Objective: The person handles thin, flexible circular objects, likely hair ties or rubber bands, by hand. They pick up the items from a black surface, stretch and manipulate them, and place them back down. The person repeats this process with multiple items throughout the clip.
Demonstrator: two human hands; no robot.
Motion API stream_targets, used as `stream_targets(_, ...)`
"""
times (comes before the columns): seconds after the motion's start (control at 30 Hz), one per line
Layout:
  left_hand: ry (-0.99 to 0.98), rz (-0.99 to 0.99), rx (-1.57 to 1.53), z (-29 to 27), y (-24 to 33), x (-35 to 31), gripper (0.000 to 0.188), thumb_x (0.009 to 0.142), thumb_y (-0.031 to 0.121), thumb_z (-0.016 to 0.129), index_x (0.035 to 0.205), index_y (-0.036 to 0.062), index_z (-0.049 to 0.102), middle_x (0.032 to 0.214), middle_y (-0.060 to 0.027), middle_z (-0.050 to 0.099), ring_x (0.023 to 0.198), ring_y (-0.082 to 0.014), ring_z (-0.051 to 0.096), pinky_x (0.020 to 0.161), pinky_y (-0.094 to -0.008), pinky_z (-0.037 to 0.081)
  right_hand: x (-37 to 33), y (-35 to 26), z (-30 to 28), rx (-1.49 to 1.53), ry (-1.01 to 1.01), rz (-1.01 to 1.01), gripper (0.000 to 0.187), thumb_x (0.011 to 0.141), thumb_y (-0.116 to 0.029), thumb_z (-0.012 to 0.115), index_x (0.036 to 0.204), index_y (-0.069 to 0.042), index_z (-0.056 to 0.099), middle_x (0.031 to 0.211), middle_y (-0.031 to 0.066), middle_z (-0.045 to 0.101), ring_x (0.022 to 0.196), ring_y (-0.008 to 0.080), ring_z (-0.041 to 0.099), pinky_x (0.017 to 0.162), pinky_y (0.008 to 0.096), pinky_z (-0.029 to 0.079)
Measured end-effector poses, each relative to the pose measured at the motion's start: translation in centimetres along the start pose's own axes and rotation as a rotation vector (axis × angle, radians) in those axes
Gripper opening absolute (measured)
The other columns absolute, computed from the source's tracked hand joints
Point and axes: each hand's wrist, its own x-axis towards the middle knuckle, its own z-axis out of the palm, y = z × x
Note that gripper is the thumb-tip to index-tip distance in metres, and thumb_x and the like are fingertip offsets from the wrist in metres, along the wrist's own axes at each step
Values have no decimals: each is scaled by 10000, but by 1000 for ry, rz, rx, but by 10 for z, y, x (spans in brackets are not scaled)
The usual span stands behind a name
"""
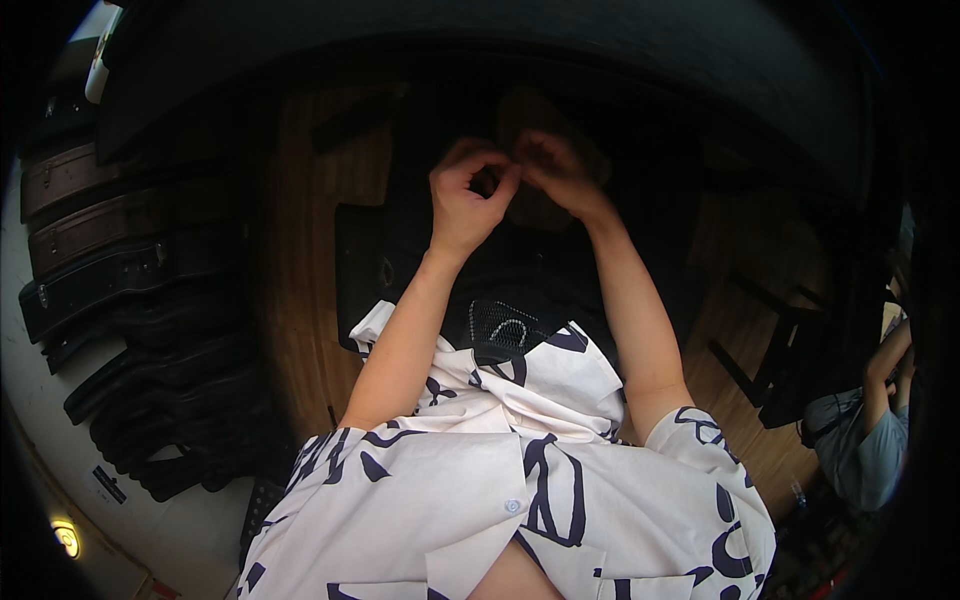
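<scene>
My left hand [468,203] is raised in front of me, its thumb and fingers curled into a ring and pinched at the tips. Against those tips rest the curled fingers of my right hand [562,178], slightly smeared by motion. Whatever lies between the fingertips is too small and dark to make out. Behind and below both hands is a dim brown, rounded shape [540,210], partly covered by the right hand; its kind cannot be told.
A dark, curved overhang [560,60] spans the far side. Brown and black hard cases [95,235] stand in a row at the left. Wooden floor [300,330] shows on both sides. At the right are a dark stool-like frame [770,350] and another person [870,430].
</scene>
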Motion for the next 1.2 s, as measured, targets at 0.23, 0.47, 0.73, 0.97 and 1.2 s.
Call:
stream_targets(0.23,-124,-25,51,-5,1,-2,178,811,4,755,985,38,777,854,-58,697,727,-123,657,630,-242,493,-2,1,-1,-449,-76,-144,176,904,-82,684,1066,-15,668,990,82,696,921,147,640,814,304,506)
stream_targets(0.47,-33,60,14,-1,9,3,199,807,-10,740,988,57,787,852,-76,715,687,-146,674,590,-261,503,-2,7,-10,-133,-145,-88,259,913,-181,745,1108,-22,682,1017,55,693,950,119,637,821,265,507)
stream_targets(0.73,-48,52,51,-4,1,1,150,831,-19,731,966,29,777,916,-101,727,841,-212,715,754,-292,549,-7,-4,-10,-175,-113,-50,267,915,-228,768,1085,-41,682,961,10,666,919,84,607,773,248,490)
stream_targets(0.97,-54,-100,-98,-7,-13,0,64,934,41,675,929,-5,718,902,-47,656,736,-114,613,645,-234,474,1,-8,-10,-120,-240,-100,133,963,-181,681,976,-57,635,877,-36,580,826,49,522,738,217,433)
stream_targets(1.2,-77,-158,-188,-6,-13,1,60,930,35,664,907,0,707,881,-37,640,725,-99,600,631,-233,458,-4,-14,-11,113,-195,0,116,981,-165,641,1041,-70,610,877,-46,548,804,34,497,702,206,409)
